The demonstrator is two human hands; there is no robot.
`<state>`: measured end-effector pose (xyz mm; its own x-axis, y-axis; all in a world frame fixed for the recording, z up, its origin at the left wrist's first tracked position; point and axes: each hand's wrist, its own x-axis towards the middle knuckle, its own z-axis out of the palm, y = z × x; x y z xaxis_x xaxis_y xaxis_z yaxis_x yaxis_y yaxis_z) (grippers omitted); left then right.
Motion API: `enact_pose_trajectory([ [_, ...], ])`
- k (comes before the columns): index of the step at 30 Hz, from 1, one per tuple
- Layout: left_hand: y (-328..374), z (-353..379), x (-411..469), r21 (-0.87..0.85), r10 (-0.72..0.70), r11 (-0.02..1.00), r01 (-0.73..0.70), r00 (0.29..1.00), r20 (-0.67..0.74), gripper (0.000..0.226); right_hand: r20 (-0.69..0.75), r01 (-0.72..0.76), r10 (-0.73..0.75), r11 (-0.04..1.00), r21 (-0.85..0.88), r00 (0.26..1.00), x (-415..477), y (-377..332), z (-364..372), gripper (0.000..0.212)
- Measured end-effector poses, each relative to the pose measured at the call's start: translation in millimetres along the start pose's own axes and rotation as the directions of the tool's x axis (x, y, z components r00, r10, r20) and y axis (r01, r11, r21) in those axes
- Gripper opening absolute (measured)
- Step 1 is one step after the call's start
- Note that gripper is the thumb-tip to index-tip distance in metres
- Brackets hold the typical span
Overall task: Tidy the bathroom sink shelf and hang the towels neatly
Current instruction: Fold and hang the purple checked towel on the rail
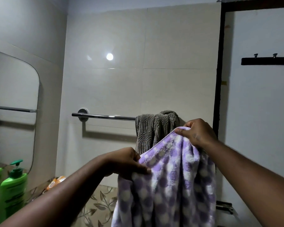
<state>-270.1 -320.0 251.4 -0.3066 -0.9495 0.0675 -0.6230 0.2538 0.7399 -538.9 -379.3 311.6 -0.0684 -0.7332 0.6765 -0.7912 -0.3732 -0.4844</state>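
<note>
Purple dotted towel (pixel 169 182) held up just below the towel bar (pixel 103 116), your left hand (pixel 129 163) pinched on its lower corner, your right hand (pixel 195 133) clamped on its raised corner, grey towel (pixel 154 128) bunched over the bar's right end, green pump bottle (pixel 11 182) well left of the bar.

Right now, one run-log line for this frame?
phase: hanging | left hand: grips purple towel edge | right hand: grips top corner | rail: grey towel bunched at right, left bare

Dim, wall glare (pixel 109 56), wide-angle bowing
</note>
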Motion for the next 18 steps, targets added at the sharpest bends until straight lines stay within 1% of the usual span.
enact_pose_trajectory([
  [1,-1,-3,-2,-0.015,-0.013,1.000,0.013,1.000,0.015,0.031,0.009,-0.002,0.002,1.000,0.003,1.000,0,2,-1,0.044],
  [3,-2,-9,-6,0.013,-0.020,1.000,0.019,0.999,0.037,0.019,0.021,0.005,-0.005,1.000,-0.011,1.000,0,6,-2,0.043],
  [6,-4,-15,-11,0.024,-0.006,1.000,0.005,0.998,0.057,0.010,-0.001,-0.006,0.006,1.000,-0.015,1.000,1,7,-6,0.042],
  [8,-4,-17,-12,0.042,-0.001,0.999,0.000,1.000,0.024,0.016,-0.013,-0.014,0.013,1.000,-0.020,1.000,2,8,-8,0.044],
  [11,-6,-22,-11,0.115,0.022,0.993,-0.016,0.998,-0.052,0.043,-0.006,-0.024,0.024,0.999,-0.030,1.000,3,10,-10,0.047],
  [12,-8,-24,-12,0.142,0.035,0.989,-0.025,0.997,-0.069,0.047,-0.004,-0.027,0.027,0.999,-0.030,1.000,3,11,-10,0.047],
  [15,-10,-28,-16,0.168,0.079,0.983,-0.068,0.995,-0.060,0.045,-0.001,-0.014,0.014,1.000,-0.020,1.000,4,18,-9,0.047],
  [18,-10,-32,-22,0.069,0.149,0.987,-0.147,0.989,-0.019,0.036,0.010,-0.004,0.004,1.000,0.024,1.000,8,27,-9,0.049],
])
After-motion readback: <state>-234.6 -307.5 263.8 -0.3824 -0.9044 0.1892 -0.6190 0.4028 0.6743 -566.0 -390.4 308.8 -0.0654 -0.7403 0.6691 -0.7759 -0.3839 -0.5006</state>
